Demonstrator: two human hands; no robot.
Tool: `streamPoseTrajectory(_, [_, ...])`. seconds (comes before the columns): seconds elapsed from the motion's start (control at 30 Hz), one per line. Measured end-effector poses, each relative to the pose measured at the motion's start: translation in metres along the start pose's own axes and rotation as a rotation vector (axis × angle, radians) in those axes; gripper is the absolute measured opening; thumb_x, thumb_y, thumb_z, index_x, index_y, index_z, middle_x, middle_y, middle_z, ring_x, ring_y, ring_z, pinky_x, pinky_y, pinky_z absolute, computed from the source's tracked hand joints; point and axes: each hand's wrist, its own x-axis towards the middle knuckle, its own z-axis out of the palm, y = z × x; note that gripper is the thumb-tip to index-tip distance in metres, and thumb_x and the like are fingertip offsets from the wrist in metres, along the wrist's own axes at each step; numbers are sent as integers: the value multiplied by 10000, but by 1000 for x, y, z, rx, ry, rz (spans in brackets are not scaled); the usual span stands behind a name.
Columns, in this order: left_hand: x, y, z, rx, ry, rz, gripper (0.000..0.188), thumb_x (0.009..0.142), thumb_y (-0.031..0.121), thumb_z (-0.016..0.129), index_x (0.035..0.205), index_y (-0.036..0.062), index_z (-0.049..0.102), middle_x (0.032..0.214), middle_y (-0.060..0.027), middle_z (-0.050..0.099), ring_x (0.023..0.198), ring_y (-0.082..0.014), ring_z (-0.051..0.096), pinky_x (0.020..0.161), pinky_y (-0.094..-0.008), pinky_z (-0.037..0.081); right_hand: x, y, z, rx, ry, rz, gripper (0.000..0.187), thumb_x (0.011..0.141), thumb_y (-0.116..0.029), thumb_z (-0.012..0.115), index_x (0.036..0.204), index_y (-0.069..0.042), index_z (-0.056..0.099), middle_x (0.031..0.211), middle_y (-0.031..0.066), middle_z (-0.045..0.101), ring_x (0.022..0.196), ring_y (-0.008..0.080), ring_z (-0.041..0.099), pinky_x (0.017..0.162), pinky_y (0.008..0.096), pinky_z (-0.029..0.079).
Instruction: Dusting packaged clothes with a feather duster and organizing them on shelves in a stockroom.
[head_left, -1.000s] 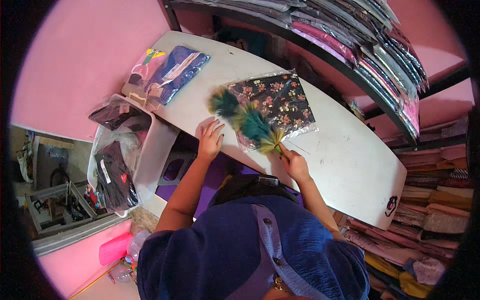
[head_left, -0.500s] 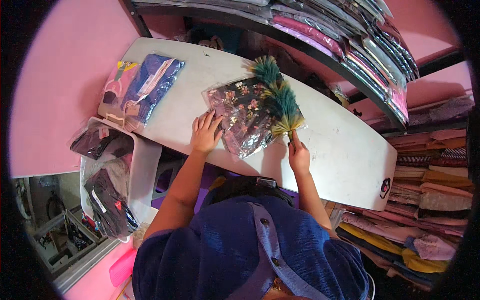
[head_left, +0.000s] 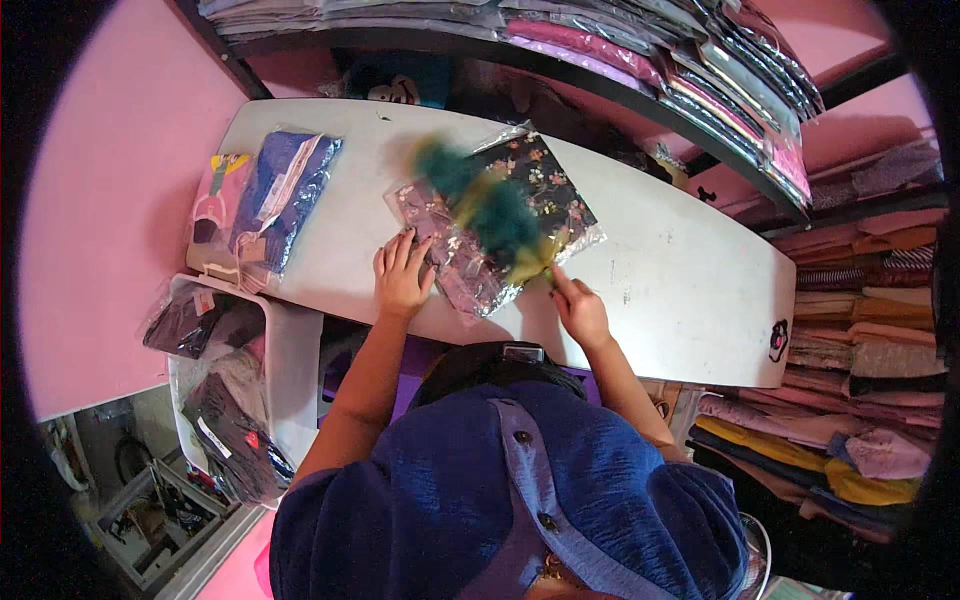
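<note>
A folded black floral garment in a clear plastic bag (head_left: 552, 185) lies tilted on the white table (head_left: 680, 300). My right hand (head_left: 582, 315) is closed round the handle of a feather duster (head_left: 495, 215), green with yellow tufts. The duster is smeared by motion and lies across the bag, hiding its middle. At the bag's lower left edge, my left hand (head_left: 402, 275) rests flat with its fingers spread, the fingertips touching the plastic.
Left on the table are a bagged blue garment (head_left: 290, 195) and a pink package (head_left: 217, 200). A white bin (head_left: 290, 345) with bagged clothes stands at the table's left end. Wrapped garments fill the shelf (head_left: 600, 65) above; folded cloth stacks (head_left: 850, 330) stand at right.
The feather duster has swung left across the bag, uncovering its right part. My right hand has shifted slightly left; my left hand stays by the bag's edge. The view has shifted a little.
</note>
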Motion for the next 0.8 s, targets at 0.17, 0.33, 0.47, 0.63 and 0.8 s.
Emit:
streamPoseTrajectory(0.17, [2, 4, 0, 8, 15, 13, 550, 753, 272, 650, 1283, 226, 510, 1389, -63, 403, 1289, -261, 347, 1065, -481, 227, -5, 37, 8, -118, 165, 252, 525, 855, -173, 548, 1363, -207, 424, 802, 206, 598, 640, 386, 601, 576, 475, 493])
streamPoseTrajectory(0.33, [1, 1, 2, 21, 2, 14, 557, 747, 270, 654, 1283, 228, 510, 1394, -57, 400, 1290, -256, 347, 1068, -476, 225, -12, 30, 9, 106, 278, 231, 538, 848, -124, 554, 1366, -174, 417, 842, 219, 608, 674, 398, 600, 598, 481, 481])
streamPoseTrajectory(0.47, [1, 3, -1, 19, -13, 19, 530, 784, 239, 615, 1297, 189, 493, 1406, -79, 388, 1291, -271, 347, 1069, -464, 217, -42, 14, 0, -111, -68, 79, 547, 838, -133, 549, 1364, -213, 425, 809, 160, 588, 656, 357, 609, 581, 447, 512])
streamPoseTrajectory(0.63, [4, 3, 2, 35, 0, 29, 577, 746, 251, 653, 1298, 213, 489, 1402, -62, 392, 1297, -258, 337, 1069, -478, 221, -58, 55, 5, -112, 196, 490, 550, 857, -128, 514, 1387, -201, 388, 839, 200, 598, 651, 385, 596, 584, 475, 494])
streamPoseTrajectory(0.8, [1, 0, 5, 55, 5, 33, 545, 778, 261, 630, 1300, 207, 483, 1405, -64, 387, 1294, -262, 337, 1069, -479, 222, -73, 49, -2, 79, 268, 226, 556, 842, -97, 540, 1376, -177, 408, 842, 176, 601, 668, 384, 595, 599, 473, 485])
